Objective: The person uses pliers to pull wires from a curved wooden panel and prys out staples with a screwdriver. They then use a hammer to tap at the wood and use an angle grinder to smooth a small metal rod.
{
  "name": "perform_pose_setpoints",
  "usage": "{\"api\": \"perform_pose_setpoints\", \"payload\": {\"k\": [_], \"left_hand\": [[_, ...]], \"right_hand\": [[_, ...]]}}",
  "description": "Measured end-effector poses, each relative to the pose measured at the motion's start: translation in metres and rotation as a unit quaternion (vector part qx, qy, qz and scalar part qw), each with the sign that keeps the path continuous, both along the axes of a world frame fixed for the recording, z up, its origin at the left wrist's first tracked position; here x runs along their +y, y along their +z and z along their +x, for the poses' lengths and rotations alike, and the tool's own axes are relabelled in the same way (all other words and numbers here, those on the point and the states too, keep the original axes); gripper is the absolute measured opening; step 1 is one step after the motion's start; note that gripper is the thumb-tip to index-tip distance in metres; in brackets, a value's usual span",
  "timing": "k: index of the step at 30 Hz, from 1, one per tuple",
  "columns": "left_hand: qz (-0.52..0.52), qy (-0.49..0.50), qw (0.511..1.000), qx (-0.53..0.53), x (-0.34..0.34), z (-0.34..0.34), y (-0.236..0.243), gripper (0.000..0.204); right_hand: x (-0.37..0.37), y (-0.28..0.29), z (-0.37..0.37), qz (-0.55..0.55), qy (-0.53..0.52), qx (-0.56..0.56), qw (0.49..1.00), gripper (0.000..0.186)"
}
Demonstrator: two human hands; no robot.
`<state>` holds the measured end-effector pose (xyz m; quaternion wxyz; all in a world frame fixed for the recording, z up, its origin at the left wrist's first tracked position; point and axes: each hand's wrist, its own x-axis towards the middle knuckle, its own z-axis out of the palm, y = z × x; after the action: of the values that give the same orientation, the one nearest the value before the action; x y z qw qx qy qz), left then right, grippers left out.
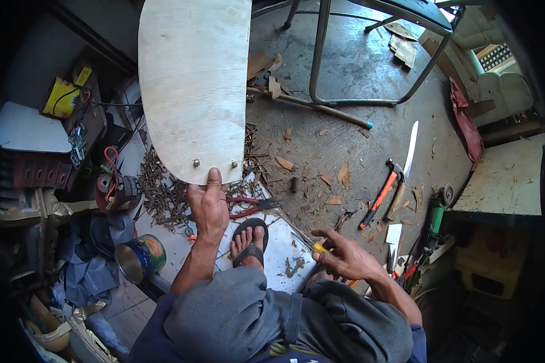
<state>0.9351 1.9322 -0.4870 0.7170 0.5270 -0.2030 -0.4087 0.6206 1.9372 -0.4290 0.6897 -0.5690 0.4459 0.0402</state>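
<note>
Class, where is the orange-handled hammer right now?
In the head view, the hammer lies on the floor at right, beyond the right hand and beside the wooden-handled knife.

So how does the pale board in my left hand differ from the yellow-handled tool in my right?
The pale board is broad and flat; the yellow-handled tool is small and slim. The board is whitish, while the tool has bright yellow on it. The board bears two metal studs near its lower edge; the tool shows none. Both are held, by the left hand and right hand respectively.
</note>
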Motion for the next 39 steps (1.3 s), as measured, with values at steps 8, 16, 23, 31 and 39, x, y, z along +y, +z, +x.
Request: {"api": "perform_pose_setpoints", "payload": {"k": [8,16,23,31,39], "left_hand": [[0.072,-0.018,0.992,-0.104,0.009,0.000,0.010,0.042],[0.052,-0.011,0.995,-0.090,0.010,-0.003,0.011,0.039],[0.035,-0.019,0.996,-0.082,0.010,-0.003,0.012,0.040],[-0.011,-0.026,1.000,-0.003,0.008,-0.007,0.013,0.041],[0.063,-0.025,0.976,-0.205,0.011,-0.007,0.011,0.038]], "right_hand": [[-0.013,0.033,0.054,-0.197,-0.099,-0.075,0.972,0.044],[-0.013,0.035,0.062,-0.182,-0.087,-0.057,0.978,0.043],[-0.016,0.036,0.062,-0.095,-0.099,-0.041,0.990,0.043],[-0.016,0.024,0.056,0.222,-0.235,-0.171,0.931,0.046],[-0.012,0.031,0.061,0.012,-0.170,-0.082,0.982,0.038]]}}
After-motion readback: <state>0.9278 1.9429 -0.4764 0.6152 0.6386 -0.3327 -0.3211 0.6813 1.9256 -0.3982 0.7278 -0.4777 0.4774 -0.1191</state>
